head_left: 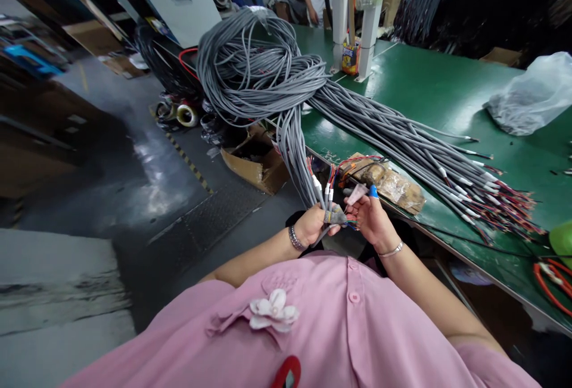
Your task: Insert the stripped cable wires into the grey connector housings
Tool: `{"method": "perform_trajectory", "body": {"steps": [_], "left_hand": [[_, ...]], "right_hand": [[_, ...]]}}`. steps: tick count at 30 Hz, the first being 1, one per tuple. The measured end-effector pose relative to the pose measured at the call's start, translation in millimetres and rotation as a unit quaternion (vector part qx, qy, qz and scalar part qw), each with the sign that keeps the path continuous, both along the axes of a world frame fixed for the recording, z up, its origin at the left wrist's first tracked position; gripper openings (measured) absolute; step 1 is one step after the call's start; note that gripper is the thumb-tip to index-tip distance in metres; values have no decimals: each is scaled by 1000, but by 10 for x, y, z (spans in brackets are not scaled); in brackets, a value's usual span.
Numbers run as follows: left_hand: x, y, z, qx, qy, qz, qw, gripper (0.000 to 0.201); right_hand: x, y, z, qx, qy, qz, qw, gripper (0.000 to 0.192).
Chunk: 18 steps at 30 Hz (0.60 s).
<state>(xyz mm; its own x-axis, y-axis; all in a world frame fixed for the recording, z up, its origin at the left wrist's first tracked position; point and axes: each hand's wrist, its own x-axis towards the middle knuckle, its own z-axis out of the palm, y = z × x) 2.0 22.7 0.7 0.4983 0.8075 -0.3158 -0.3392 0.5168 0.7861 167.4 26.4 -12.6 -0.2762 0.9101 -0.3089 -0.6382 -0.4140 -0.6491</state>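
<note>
The left hand (315, 224) holds grey cables (294, 140). Just beside it, the right hand (374, 220) curls by a pale strip (356, 194); whether it grips, I cannot tell.

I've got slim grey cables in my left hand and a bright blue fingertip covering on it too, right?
Not quite: the bright blue fingertip covering is on your right hand, as the head view shows. Your left hand does hold slim grey cables.
</note>
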Motion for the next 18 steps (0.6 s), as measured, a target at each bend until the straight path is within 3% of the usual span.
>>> {"method": "perform_trajectory", "body": {"steps": [4,8,13,18], "left_hand": [[-44,-154,32,44,5,-2,999,26],[-47,-243,54,77,17,36,996,26],[25,-205,75,81,35,74,993,28],[71,-150,68,73,27,86,993,30]], "right_hand": [[32,-6,4,2,-4,-4,1000,43],[35,-32,16,40,-51,-29,997,28],[7,-3,-27,51,-70,-51,995,41],[-57,62,-58,43,-35,-27,998,47]]}}
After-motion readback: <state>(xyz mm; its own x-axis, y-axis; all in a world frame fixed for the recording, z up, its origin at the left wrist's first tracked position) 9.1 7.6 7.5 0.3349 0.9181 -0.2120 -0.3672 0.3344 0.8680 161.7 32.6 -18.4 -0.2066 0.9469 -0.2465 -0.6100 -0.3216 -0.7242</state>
